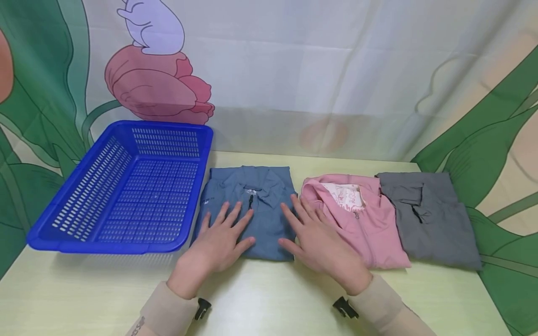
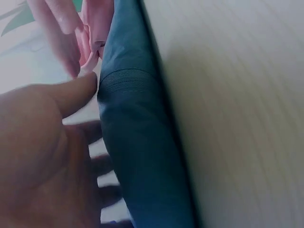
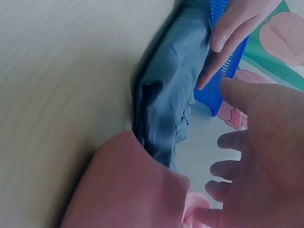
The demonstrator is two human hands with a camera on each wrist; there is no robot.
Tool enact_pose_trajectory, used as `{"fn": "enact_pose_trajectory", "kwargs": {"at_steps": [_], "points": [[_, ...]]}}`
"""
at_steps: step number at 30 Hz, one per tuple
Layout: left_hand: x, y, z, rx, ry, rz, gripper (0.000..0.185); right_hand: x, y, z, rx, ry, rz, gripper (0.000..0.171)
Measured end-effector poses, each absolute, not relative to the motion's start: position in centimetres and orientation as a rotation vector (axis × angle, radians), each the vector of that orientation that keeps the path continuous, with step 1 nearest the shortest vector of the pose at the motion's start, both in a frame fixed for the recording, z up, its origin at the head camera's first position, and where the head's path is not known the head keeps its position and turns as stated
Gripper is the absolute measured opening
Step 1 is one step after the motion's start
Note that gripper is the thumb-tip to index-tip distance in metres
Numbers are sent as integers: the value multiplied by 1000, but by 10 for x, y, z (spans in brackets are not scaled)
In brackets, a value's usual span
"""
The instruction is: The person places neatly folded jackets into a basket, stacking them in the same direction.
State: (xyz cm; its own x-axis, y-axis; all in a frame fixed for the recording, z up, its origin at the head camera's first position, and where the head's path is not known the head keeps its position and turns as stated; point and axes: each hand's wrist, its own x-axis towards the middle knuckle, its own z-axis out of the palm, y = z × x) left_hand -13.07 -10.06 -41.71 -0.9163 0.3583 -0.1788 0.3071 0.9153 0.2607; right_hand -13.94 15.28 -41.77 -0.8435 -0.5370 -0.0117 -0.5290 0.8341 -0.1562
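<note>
A folded blue zip-neck top (image 1: 265, 233) lies on the table in the middle of the head view. My left hand (image 1: 218, 245) is spread over its left part, and in the left wrist view those fingertips meet the cloth. Over the top's right edge is my right hand (image 1: 321, 240), fingers straight and apart; the right wrist view shows a gap between it and the fabric. Just right of the blue top lies a folded pink zip jacket (image 1: 380, 233), partly behind my right hand. Neither hand grips anything.
A blue plastic basket (image 1: 195, 186) with slotted walls stands on the left, close beside the blue top. To the right, a folded grey garment (image 1: 441, 233) touches the pink jacket. A printed curtain (image 1: 269, 79) hangs behind the pale table (image 1: 260, 298).
</note>
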Motion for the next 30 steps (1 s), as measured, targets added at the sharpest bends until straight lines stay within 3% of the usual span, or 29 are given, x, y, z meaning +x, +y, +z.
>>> {"fn": "enact_pose_trajectory", "kwargs": {"at_steps": [14,21,30], "points": [[-134,-108,-425,221,3059,461,51,-145,134,-419,-926,2834,-495,75],[-133,-108,-431,144,3148,518,46,-147,129,-424,-757,2859,-479,75],[-136,-108,-431,14,3096,614,53,-149,122,-428,-567,2866,-466,80]]}}
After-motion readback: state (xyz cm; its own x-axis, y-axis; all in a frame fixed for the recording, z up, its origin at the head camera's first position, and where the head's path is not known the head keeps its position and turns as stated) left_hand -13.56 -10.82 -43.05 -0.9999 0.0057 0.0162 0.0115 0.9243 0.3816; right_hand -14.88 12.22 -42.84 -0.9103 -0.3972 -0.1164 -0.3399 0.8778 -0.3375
